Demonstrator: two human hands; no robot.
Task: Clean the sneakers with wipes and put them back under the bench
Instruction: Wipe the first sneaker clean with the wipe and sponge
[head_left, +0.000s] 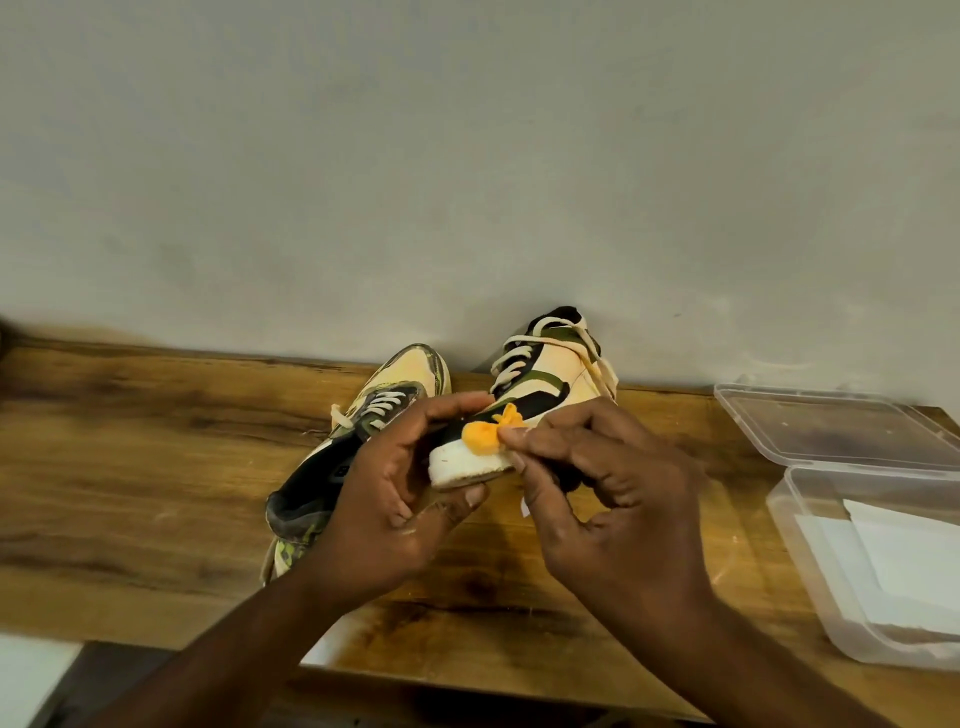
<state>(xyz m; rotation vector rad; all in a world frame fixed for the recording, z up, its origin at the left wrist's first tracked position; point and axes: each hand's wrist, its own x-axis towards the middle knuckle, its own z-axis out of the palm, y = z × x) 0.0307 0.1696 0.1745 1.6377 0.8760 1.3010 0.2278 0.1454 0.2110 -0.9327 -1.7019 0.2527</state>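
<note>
Sneakers: two are present on the desk (130, 467). The resting sneaker (358, 441) lies just beyond and to the outer side of the left hand (395, 493), partly hidden by it. Its long axis runs away from the person, toe toward the wall (467, 156), heel nearest the wrist.

The left hand is clamped on the heel end of the held sneaker (540, 384), thumb under the white sole (462, 465), fingers over the top. This grip probably steadies the shoe and presents the sole edge for wiping. The held sneaker's long axis slopes up and away from both hands, toe raised toward the wall, heel lowest.

The right hand (613, 493) is pinched together on an orange wipe (483, 434), pressing it against the sneaker where black upper meets sole. Judged step: spot-cleaning the heel area.

Past the right hand's outer side stand a clear plastic lid (831, 426) and an open container (810, 571) with white wipes (893, 561), probably placed within easy reach.
</note>
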